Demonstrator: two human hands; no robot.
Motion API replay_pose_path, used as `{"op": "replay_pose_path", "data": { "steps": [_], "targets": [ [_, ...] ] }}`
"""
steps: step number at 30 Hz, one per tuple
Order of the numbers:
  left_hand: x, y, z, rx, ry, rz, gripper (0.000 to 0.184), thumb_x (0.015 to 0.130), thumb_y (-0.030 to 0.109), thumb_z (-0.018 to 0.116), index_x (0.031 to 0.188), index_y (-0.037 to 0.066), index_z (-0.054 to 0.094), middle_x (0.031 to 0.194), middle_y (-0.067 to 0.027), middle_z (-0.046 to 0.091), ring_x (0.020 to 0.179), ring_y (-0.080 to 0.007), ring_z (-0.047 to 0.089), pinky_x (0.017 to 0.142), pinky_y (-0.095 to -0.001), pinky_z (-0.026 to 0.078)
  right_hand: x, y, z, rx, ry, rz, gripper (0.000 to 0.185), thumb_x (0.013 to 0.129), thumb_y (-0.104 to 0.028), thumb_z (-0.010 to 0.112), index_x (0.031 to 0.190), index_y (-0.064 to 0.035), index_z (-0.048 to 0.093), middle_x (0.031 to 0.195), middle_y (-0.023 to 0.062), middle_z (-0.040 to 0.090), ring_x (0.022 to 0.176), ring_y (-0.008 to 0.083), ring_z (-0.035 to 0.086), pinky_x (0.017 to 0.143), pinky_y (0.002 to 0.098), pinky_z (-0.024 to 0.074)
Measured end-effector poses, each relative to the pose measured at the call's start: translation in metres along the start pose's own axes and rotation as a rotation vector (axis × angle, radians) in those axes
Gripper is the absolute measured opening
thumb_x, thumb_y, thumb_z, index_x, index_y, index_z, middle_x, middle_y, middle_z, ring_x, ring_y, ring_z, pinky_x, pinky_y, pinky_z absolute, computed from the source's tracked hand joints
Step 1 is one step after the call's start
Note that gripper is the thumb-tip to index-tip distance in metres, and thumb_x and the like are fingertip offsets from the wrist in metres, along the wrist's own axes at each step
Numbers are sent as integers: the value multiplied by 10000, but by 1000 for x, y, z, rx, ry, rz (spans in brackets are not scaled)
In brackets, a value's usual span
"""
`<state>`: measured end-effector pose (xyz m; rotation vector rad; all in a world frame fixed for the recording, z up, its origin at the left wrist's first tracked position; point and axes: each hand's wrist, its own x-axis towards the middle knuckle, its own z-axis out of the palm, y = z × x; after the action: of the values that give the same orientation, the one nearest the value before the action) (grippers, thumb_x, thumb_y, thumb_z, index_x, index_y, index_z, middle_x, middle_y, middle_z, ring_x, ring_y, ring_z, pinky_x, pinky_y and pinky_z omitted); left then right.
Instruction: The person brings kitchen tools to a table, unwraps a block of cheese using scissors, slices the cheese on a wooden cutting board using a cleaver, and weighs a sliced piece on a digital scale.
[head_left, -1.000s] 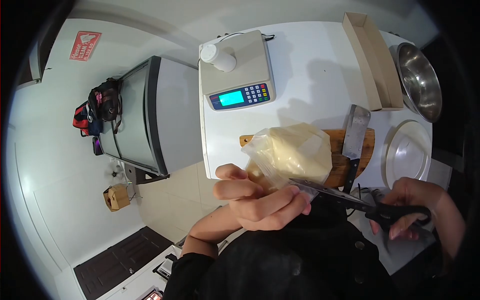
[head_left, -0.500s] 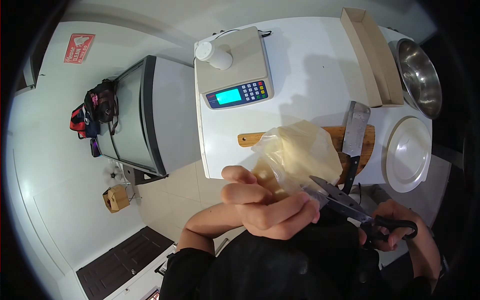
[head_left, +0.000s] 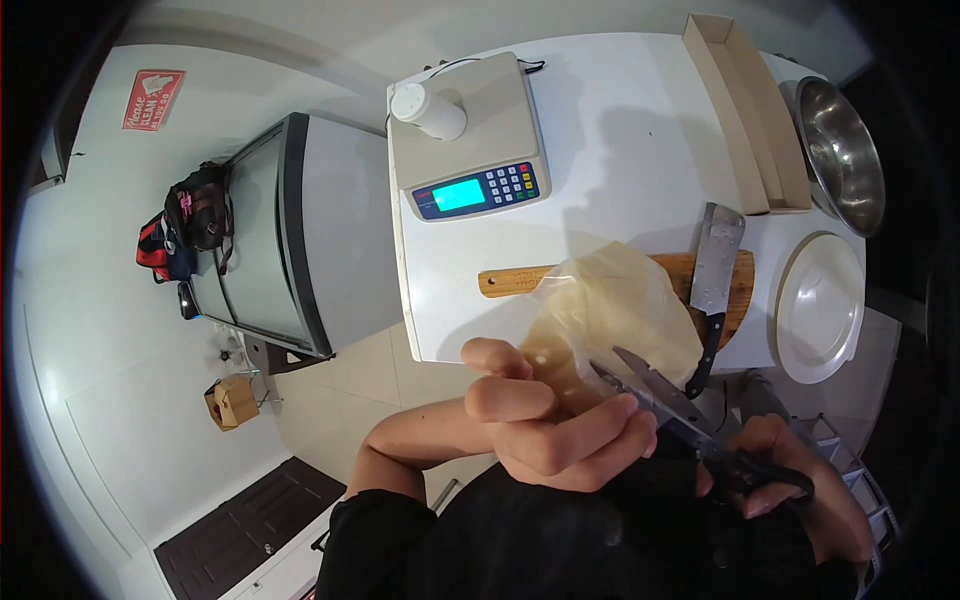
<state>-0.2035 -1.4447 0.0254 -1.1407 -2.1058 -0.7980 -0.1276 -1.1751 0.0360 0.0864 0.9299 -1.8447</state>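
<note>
My left hand (head_left: 565, 425) is closed on the lower edge of a clear plastic bag (head_left: 620, 300) with a pale yellow mass inside. The bag is held up in front of a wooden cutting board (head_left: 515, 281) and hides much of it. In my right hand (head_left: 770, 465) is a pair of black-handled scissors (head_left: 685, 410), my fingers through the handles. Its blades are parted, with the tips over the lower part of the bag close to my left fingers. I cannot tell whether they touch the plastic. A cleaver (head_left: 715, 270) lies across the board.
A digital scale (head_left: 470, 140) stands on the white table (head_left: 610, 130), carrying a white lidded cup (head_left: 430, 110). Along the right side are a long cardboard box (head_left: 745, 120), a steel bowl (head_left: 842, 155) and a white plate (head_left: 820, 305). A glass-topped chest (head_left: 340, 220) stands to the left.
The scissor tips have moved left, farther over the bag, and the blades look wider apart. My left hand and the bag have shifted slightly right.
</note>
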Motion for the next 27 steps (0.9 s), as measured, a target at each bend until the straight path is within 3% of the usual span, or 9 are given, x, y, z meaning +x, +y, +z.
{"op": "replay_pose_path", "data": {
  "steps": [2, 5, 6, 9, 14, 22, 25, 27],
  "targets": [
    [-1, -1, 4, -13, -4, 0, 141, 810, 403, 676, 871, 344, 564, 877, 165, 444, 838, -93, 328, 676, -230, 281, -6, -9, 5, 37, -8, 39, 445, 725, -214, 775, 990, 93, 593, 593, 84, 606, 460, 89, 535, 397, 196, 374],
    [-8, -3, 17, -99, 226, 18, 138, 669, 243, 733, 775, 289, 658, 865, 169, 551, 802, -131, 333, 730, -319, 249, -13, -21, 14, 408, 17, 144, 491, 729, -220, 743, 1056, 104, 571, 550, 33, 540, 433, 69, 496, 419, 178, 354],
    [-8, -4, 15, -100, 227, 18, 138, 669, 243, 733, 775, 289, 658, 865, 169, 551, 802, -131, 333, 730, -319, 249, -11, -20, 13, 408, 18, 143, 491, 729, -220, 743, 1056, 104, 571, 550, 33, 540, 433, 69, 496, 419, 178, 354],
    [-5, -6, 0, 5, 9, -11, 128, 817, 410, 668, 880, 352, 572, 875, 167, 443, 838, -86, 327, 672, -224, 279, -1, -9, 3, 324, -87, 105, 518, 746, -239, 713, 1053, 141, 541, 540, 38, 527, 411, 72, 478, 402, 175, 342],
    [-5, -8, 2, -18, 26, 7, 123, 818, 412, 666, 876, 356, 573, 869, 168, 442, 842, -89, 325, 671, -224, 279, 17, -5, 2, 362, -131, 51, 551, 771, -259, 724, 1030, 176, 505, 519, 76, 520, 391, 90, 463, 373, 192, 318],
    [-8, -8, 2, -30, 5, 4, 113, 822, 403, 662, 863, 354, 569, 859, 164, 444, 832, -100, 330, 671, -233, 283, 11, -13, 4, 244, -14, 215, 562, 724, -265, 767, 1002, 162, 530, 496, 60, 501, 380, 98, 460, 366, 198, 311],
    [-16, -10, 10, -110, 163, 48, 115, 708, 289, 723, 791, 306, 644, 872, 176, 533, 819, -128, 328, 726, -314, 258, 14, -10, 4, 350, -93, 215, 530, 705, -298, 769, 1058, 55, 589, 546, 17, 544, 407, 70, 502, 389, 173, 372],
    [-17, -12, 9, -109, 162, 47, 111, 714, 292, 720, 790, 306, 641, 867, 175, 532, 818, -127, 328, 726, -313, 259, 15, -11, 8, 363, -58, 205, 542, 704, -293, 777, 1040, 83, 576, 534, 39, 540, 404, 86, 503, 380, 183, 364]
  ]
}}
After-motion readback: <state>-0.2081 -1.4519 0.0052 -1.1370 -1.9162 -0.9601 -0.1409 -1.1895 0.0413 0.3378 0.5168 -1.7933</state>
